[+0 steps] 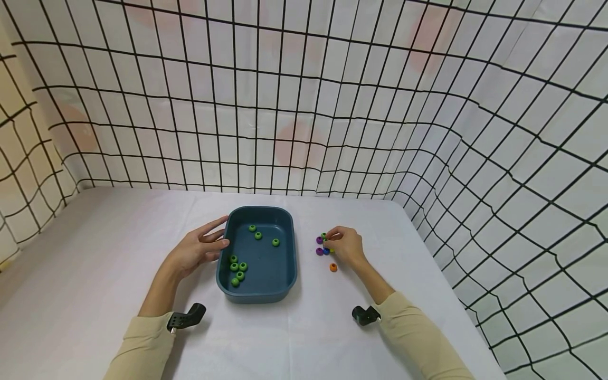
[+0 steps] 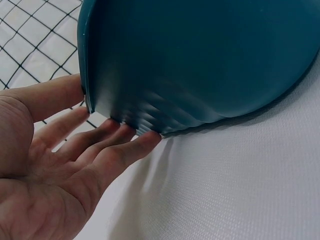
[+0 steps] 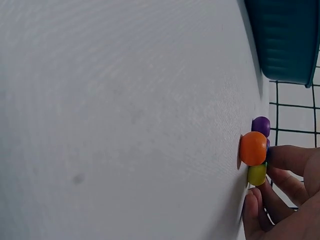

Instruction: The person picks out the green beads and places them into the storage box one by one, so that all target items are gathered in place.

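Observation:
A blue-green rectangular tray point(image 1: 256, 291) lies on the white cloth with several green beads point(image 1: 235, 267) inside. My left hand point(image 1: 195, 250) rests against its left side, fingers extended; in the left wrist view the fingertips touch the tray wall point(image 2: 200, 65). To the tray's right, my right hand point(image 1: 348, 246) reaches into a small cluster of beads and pinches a green bead between thumb and index finger, mostly hidden by the fingertips. Around it lie purple beads point(image 1: 320, 252), a blue bead point(image 1: 326, 252) and a partly covered yellow bead point(image 3: 257, 174). Nearer me sits an orange bead point(image 1: 333, 267).
A white cloth point(image 1: 290, 338) covers the table. Black wire grid panels point(image 1: 256, 126) backed with white sheeting stand behind and at both sides. Dark wrist-worn camera mounts point(image 1: 187, 316) stick out from both sleeves above the cloth.

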Available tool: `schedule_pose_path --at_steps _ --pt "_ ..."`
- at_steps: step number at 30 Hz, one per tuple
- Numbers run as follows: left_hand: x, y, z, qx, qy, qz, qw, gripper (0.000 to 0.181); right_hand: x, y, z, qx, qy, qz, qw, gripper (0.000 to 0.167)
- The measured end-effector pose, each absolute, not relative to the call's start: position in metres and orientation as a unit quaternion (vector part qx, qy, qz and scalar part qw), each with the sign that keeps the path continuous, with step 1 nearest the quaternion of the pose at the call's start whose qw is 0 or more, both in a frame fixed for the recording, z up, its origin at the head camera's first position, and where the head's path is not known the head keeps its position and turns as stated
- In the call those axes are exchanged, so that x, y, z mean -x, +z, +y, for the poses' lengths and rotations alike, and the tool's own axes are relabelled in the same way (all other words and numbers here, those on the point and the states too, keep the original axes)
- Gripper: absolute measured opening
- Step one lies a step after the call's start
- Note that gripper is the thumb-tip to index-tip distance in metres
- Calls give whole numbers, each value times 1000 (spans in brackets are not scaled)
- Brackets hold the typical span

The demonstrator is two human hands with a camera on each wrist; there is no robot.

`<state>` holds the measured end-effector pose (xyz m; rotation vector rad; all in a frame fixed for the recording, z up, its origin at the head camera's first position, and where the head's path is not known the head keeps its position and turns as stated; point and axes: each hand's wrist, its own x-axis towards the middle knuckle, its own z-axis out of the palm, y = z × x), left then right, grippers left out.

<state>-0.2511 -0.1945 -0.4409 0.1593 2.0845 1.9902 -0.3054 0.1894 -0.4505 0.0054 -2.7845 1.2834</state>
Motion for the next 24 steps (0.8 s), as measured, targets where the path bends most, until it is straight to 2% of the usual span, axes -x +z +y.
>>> schedule_pose_path --at_steps 24 --pt "252 -442 -196 -54 687 713 129 75 310 -445 190 -5 422 -905 46 11"
